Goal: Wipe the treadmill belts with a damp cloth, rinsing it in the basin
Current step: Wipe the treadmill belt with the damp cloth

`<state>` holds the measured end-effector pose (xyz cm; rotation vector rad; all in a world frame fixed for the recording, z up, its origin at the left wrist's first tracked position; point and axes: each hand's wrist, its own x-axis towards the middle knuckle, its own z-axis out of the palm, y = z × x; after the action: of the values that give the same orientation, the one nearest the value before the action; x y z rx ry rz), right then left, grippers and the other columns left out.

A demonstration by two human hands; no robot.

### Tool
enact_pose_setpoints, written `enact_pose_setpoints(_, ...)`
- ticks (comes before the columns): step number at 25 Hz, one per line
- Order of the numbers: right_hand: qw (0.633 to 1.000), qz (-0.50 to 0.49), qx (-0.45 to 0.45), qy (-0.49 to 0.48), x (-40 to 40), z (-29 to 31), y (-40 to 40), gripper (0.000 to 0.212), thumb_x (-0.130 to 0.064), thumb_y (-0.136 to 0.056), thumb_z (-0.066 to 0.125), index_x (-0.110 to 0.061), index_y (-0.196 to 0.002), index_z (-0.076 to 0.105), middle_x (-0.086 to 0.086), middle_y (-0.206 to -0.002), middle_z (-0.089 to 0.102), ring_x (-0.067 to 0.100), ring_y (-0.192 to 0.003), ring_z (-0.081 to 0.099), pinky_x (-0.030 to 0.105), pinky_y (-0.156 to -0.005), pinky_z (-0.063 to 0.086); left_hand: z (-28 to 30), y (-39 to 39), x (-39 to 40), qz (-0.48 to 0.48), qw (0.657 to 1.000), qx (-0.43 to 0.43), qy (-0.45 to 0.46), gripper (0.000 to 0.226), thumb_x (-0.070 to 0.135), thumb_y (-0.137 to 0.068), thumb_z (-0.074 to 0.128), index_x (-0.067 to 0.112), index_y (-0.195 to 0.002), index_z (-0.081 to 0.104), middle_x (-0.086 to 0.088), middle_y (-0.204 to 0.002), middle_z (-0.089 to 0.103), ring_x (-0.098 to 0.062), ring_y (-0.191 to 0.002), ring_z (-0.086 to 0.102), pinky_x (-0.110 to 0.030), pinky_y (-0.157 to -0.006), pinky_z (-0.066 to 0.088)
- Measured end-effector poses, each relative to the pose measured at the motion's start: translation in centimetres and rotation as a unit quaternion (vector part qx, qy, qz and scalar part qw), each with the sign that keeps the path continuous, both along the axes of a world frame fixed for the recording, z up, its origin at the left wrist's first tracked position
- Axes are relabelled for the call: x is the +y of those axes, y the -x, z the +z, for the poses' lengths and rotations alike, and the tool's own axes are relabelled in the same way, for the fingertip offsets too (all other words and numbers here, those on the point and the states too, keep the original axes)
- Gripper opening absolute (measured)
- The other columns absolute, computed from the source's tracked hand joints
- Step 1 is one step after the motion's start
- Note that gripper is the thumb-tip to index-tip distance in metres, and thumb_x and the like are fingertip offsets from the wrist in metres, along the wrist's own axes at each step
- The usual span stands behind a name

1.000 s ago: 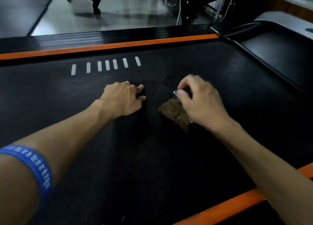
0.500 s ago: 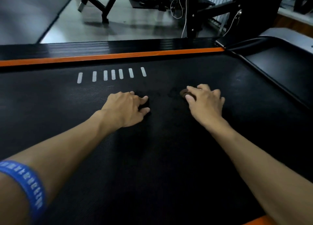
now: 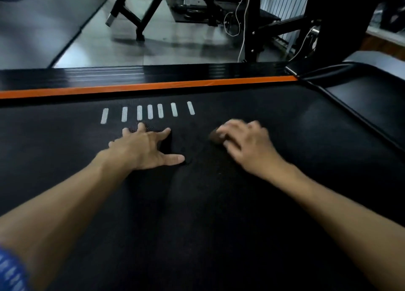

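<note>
at the far left edge a blue wristband (image 3: 11,271) with pale markings sits on the person's left forearm, blurred and half out of view. that arm reaches forward across the black treadmill belt (image 3: 197,236), which fills most of what i can see. the left hand (image 3: 142,148) lies flat on the belt, palm down, fingers straight and spread wide apart, thumb stretched out to the right; it holds nothing. just beyond its fingertips runs a row of seven short white marks (image 3: 150,112) printed on the belt. past those, an orange stripe (image 3: 153,85) borders the belt's far side, with a ribbed black side rail (image 3: 131,73) behind it, then grey gym floor (image 3: 175,47) and the black frames of other equipment (image 3: 135,16), with white cables (image 3: 241,23) hanging by an upright.

moving right, a brown cloth (image 3: 215,137) lies on the belt, bunched small, only a bit of it showing at the left edge of the right hand (image 3: 247,146). that hand rests on top of it, fingers curled down over the cloth and close together; it is blurred, so how tightly it grips i cannot tell. the two hands are well apart, bare belt between them.

at the far right a black curved edge (image 3: 350,113) ends the belt, with a grey cover (image 3: 377,60) beyond.
</note>
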<state>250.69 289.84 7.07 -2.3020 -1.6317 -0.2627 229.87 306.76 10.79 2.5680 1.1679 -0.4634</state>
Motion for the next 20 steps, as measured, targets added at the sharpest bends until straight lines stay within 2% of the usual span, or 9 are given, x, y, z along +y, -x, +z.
enact_pose_setpoints(2,0.975,-0.205,0.09,0.006,2.7,0.9,-2.6,0.035,-0.035,-0.096,0.047,-0.034,-0.131,0.049,-0.001,-0.141,0.046,0.033,-0.116,0.043,0.045,-0.094,0.035,0.1,-0.1,0.0,-0.002,1.0,0.007,-0.004,0.117,0.098,-0.041,0.031,0.058,-0.147,0.002,-0.01,-0.159,0.008,-0.048,-0.143,0.009,-0.068,-0.107,0.028)
enact_pose_setpoints(4,0.964,-0.248,0.095,0.026,4.4,1.2,-1.2,0.039,-0.035,-0.094,0.048,-0.031,-0.133,0.046,0.002,-0.14,0.043,0.034,-0.118,0.039,0.045,-0.097,0.033,0.0,-0.1,0.2,-0.002,1.0,0.012,-0.011,0.116,0.098,-0.042,0.031,0.058,-0.147,0.003,-0.01,-0.158,0.012,-0.048,-0.142,0.012,-0.067,-0.106,0.03)
enact_pose_setpoints(7,0.995,-0.055,0.079,0.005,3.8,0.3,4.5,0.041,-0.027,-0.091,0.048,-0.035,-0.131,0.049,-0.007,-0.14,0.045,0.03,-0.111,0.04,0.043,-0.096,0.034,0.1,-0.4,0.6,-0.001,1.0,0.013,-0.012,0.117,0.099,-0.042,0.035,0.057,-0.147,0.007,-0.009,-0.158,0.016,-0.047,-0.142,0.018,-0.064,-0.107,0.032)
enact_pose_setpoints(11,0.98,0.19,0.053,0.022,2.1,0.0,3.6,0.042,-0.032,-0.09,0.046,-0.038,-0.131,0.053,-0.008,-0.143,0.049,0.029,-0.112,0.051,0.045,-0.093,0.041,0.2,-0.3,0.9,-0.024,0.999,0.023,-0.031,0.12,0.102,-0.04,0.03,0.055,-0.148,0.008,-0.011,-0.155,0.023,-0.044,-0.137,0.03,-0.055,-0.107,0.038)
enact_pose_setpoints(12,0.985,0.17,0.024,0.023,3.0,0.0,1.7,0.041,-0.032,-0.09,0.046,-0.038,-0.13,0.054,-0.007,-0.142,0.05,0.032,-0.111,0.054,0.047,-0.093,0.042,0.3,-0.1,1.0,-0.029,0.999,0.027,-0.036,0.114,0.1,-0.047,0.032,0.055,-0.148,0.006,-0.011,-0.158,0.018,-0.044,-0.139,0.028,-0.054,-0.108,0.036)
enact_pose_setpoints(14,1.0,-0.022,0.008,0.017,5.2,0.2,-2.6,0.04,-0.027,-0.093,0.046,-0.038,-0.131,0.052,-0.004,-0.143,0.048,0.036,-0.114,0.049,0.046,-0.096,0.041,0.8,0.0,0.8,-0.031,0.999,0.028,-0.03,0.107,0.097,-0.055,0.038,0.055,-0.148,0.006,-0.01,-0.161,0.013,-0.045,-0.141,0.024,-0.054,-0.109,0.035)
enact_pose_setpoints(17,0.943,-0.306,0.13,0.006,8.3,1.5,-4.6,0.038,-0.022,-0.095,0.044,-0.032,-0.132,0.05,0.005,-0.141,0.045,0.037,-0.119,0.04,0.046,-0.098,0.034,0.9,0.0,0.5,-0.018,0.999,0.019,-0.02,0.107,0.093,-0.057,0.049,0.055,-0.148,0.009,-0.008,-0.161,0.014,-0.045,-0.143,0.02,-0.058,-0.109,0.034)
enact_pose_setpoints(18,0.943,-0.312,0.113,0.015,9.6,1.6,-2.8,0.039,-0.021,-0.094,0.044,-0.031,-0.131,0.051,0.006,-0.139,0.046,0.036,-0.119,0.039,0.046,-0.097,0.034,0.9,-0.1,0.5,-0.015,1.0,0.015,-0.019,0.107,0.092,-0.058,0.052,0.054,-0.148,0.01,-0.008,-0.161,0.014,-0.045,-0.143,0.018,-0.059,-0.108,0.033)
enact_pose_setpoints(20,0.98,-0.183,0.08,0.019,12.3,0.9,2.0,0.041,-0.023,-0.092,0.047,-0.032,-0.131,0.053,0.002,-0.14,0.048,0.035,-0.117,0.041,0.044,-0.097,0.035,0.7,-0.1,0.6,-0.014,1.0,0.004,-0.019,0.107,0.091,-0.058,0.054,0.054,-0.148,0.011,-0.008,-0.161,0.013,-0.046,-0.144,0.016,-0.061,-0.108,0.032)
